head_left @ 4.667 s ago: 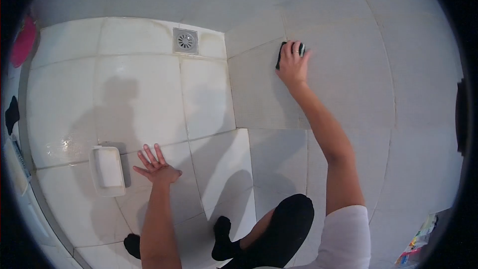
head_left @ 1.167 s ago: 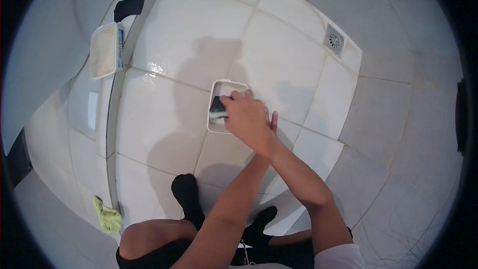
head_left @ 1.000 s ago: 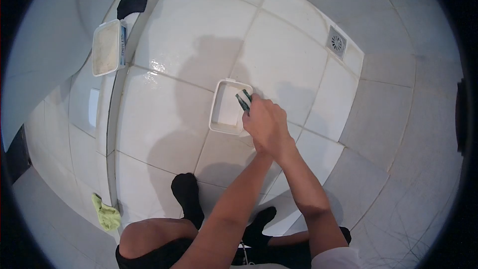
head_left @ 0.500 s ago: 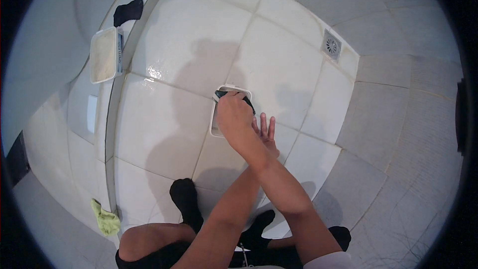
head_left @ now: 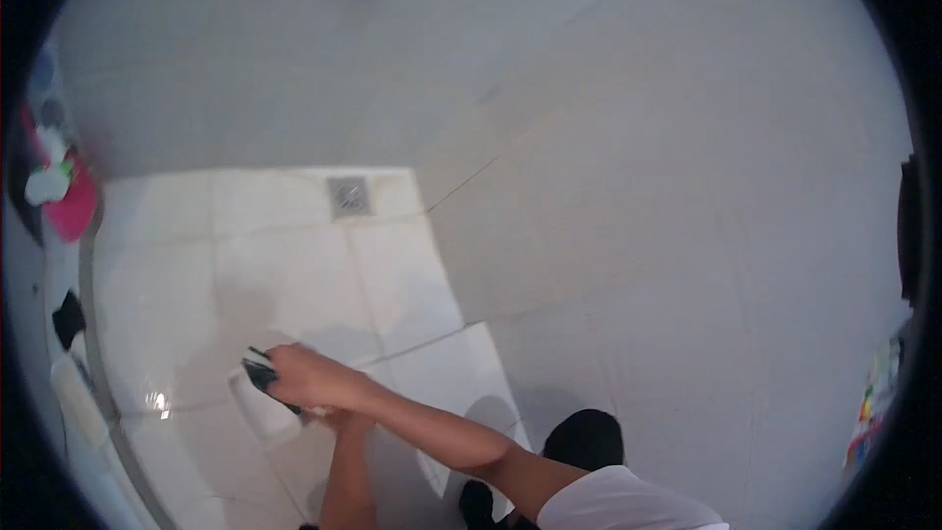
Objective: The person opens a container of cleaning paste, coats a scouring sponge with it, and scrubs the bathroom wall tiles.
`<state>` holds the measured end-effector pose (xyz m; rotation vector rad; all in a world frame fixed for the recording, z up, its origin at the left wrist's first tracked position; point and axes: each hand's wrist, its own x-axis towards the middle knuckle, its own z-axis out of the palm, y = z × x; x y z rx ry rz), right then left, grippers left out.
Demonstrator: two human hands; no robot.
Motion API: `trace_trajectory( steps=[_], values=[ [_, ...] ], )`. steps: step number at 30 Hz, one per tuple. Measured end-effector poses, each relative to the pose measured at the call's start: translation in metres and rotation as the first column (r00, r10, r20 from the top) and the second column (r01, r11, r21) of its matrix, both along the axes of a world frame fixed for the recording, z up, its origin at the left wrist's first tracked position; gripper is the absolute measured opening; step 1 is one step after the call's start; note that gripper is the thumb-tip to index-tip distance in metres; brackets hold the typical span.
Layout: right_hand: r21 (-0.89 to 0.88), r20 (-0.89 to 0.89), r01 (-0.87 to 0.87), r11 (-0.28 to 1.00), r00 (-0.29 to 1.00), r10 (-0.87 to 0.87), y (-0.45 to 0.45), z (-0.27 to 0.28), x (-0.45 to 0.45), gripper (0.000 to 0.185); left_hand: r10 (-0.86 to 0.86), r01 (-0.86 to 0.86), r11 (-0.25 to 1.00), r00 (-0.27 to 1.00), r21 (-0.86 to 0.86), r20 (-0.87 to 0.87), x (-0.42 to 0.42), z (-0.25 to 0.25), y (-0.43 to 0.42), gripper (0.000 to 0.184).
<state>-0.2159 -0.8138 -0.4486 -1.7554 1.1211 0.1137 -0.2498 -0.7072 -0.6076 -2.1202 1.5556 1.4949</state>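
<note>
Closed around a dark green-and-black object with a white edge [head_left: 259,371] is my right hand [head_left: 306,375]; the kind of object is too blurred to make out. It is held above a white rectangular tub [head_left: 257,420] on the tiled floor. My left hand [head_left: 341,418] is just below the right one, partly covered by my right forearm. Its fingers are smeared, close to the lower end of the dark object. My two arms cross near the wrists.
A floor drain [head_left: 349,197] is set near the far corner. On the left ledge [head_left: 90,334] are a pink item [head_left: 72,204], a black cloth [head_left: 69,319] and a pale tub [head_left: 78,397]. Grey tiled wall [head_left: 589,186] rises at the right.
My view has swung up and to the right, so the tub and hands appear lower left. The dark object stays in my right hand. My left hand, earlier spread open, is now largely covered.
</note>
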Motion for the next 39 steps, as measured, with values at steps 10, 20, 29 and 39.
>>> trace_trajectory(
  steps=[10, 20, 29, 39],
  values=[
    [-0.633, -0.429, -0.774, -0.025, 0.377, -0.821, -0.012, 0.353, -0.277, 0.028, -0.008, -0.003, 0.992, 0.997, 0.125, 0.083, 0.002, 0.036, -0.013, 0.137],
    [-0.281, -0.698, -0.944, 0.174, 0.077, -0.712, -0.011, 0.368, -0.303, 0.02, 0.005, -0.026, 0.986, 0.992, 0.167, 0.125, -0.003, 0.03, -0.018, 0.141],
    [-0.339, -0.608, -0.938, 0.066, 0.166, -0.776, -0.03, 0.343, -0.337, 0.019, 0.027, -0.042, 0.993, 0.991, 0.112, 0.131, -0.004, 0.011, -0.012, 0.145],
    [-0.4, -0.715, -0.821, 0.407, 0.002, -0.699, -0.054, 0.362, -0.294, 0.008, 0.002, -0.02, 0.98, 0.995, 0.198, 0.095, -0.001, 0.017, -0.016, 0.144]
  ],
)
